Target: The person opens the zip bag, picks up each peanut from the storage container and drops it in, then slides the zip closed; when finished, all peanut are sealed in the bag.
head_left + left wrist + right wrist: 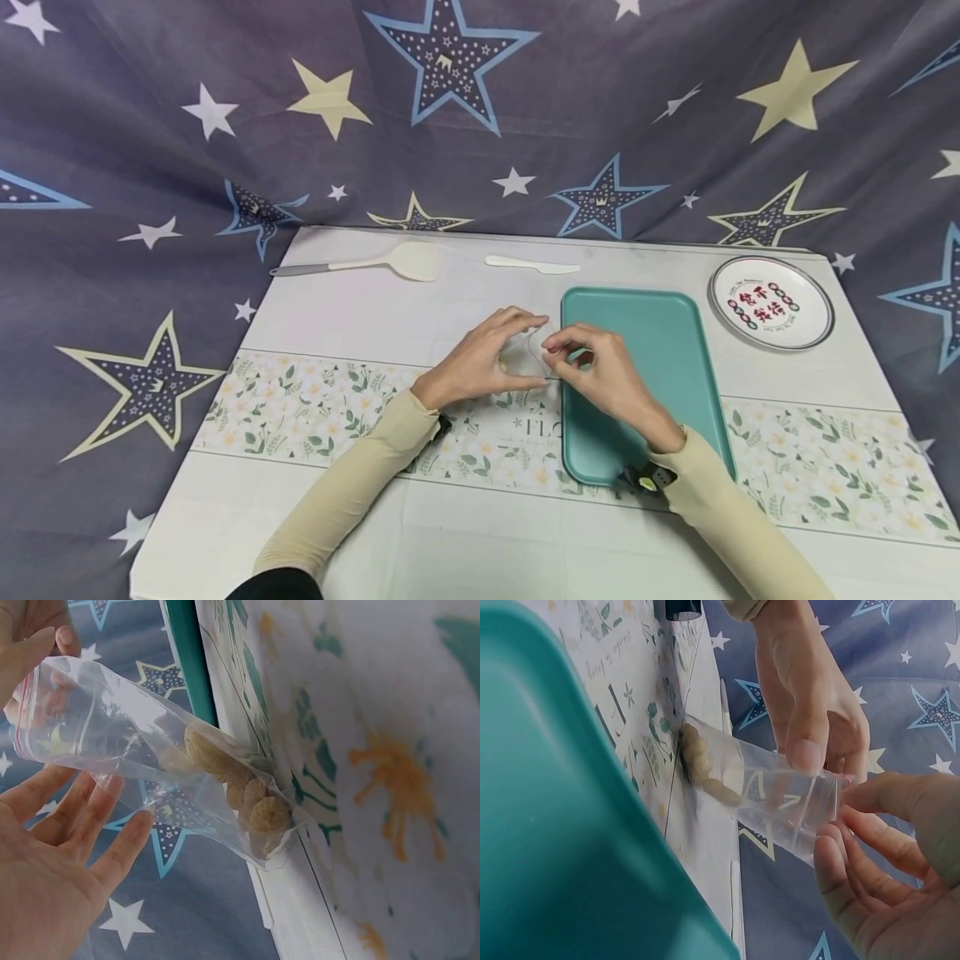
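A clear zip-top bag [127, 727] stands slightly tilted on the tabletop, several peanuts [268, 816] gathered at its bottom. My left hand [487, 354] curves around the upper bag, thumb on one side and fingers on the other, as the right wrist view shows. At the mouth, the thumb and fingers of my right hand [603, 371] pinch the bag's rim beside the red zip line. In the head view the bag [536, 343] is faint and partly covered by both hands. Whether the zip line is parted cannot be told.
A teal tray [641, 312] lies under my right hand and forearm. Behind are a spatula [412, 261] with a grey handle and a white plastic knife [532, 265]. A round plate [810, 312] with red characters sits at the right. A star-patterned cloth [450, 183] hangs behind.
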A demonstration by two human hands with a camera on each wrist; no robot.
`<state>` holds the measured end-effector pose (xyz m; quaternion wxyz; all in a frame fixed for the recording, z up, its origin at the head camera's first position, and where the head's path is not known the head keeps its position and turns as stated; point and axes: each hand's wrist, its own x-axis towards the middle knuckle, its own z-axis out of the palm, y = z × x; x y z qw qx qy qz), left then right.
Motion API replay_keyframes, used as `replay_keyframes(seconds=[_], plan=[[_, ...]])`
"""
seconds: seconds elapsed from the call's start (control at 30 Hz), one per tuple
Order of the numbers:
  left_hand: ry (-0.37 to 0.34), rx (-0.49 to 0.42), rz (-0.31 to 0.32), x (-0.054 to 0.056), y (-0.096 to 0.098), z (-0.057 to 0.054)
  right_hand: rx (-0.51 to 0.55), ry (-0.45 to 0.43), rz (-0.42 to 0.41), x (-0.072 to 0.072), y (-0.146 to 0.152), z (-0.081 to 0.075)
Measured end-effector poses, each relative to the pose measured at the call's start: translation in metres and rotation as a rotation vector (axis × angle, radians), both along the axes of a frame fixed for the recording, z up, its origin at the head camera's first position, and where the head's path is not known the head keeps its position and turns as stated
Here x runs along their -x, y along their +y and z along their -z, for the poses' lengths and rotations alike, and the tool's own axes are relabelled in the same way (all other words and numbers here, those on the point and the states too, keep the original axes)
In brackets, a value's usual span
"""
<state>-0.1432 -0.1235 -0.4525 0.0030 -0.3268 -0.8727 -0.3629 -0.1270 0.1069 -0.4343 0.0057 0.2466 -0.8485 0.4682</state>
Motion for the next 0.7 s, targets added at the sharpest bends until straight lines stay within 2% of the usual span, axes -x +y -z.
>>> replay_keyframes(seconds=[0.5, 0.7], plan=[[0.015, 0.016, -0.008, 0.001, 0.000, 0.000, 0.004, 0.025, 0.097, 0.008, 0.034, 0.002], [0.021, 0.024, -0.009, 0.002, 0.001, 0.001, -0.042, 0.036, 0.133, 0.010, 0.051, 0.008]])
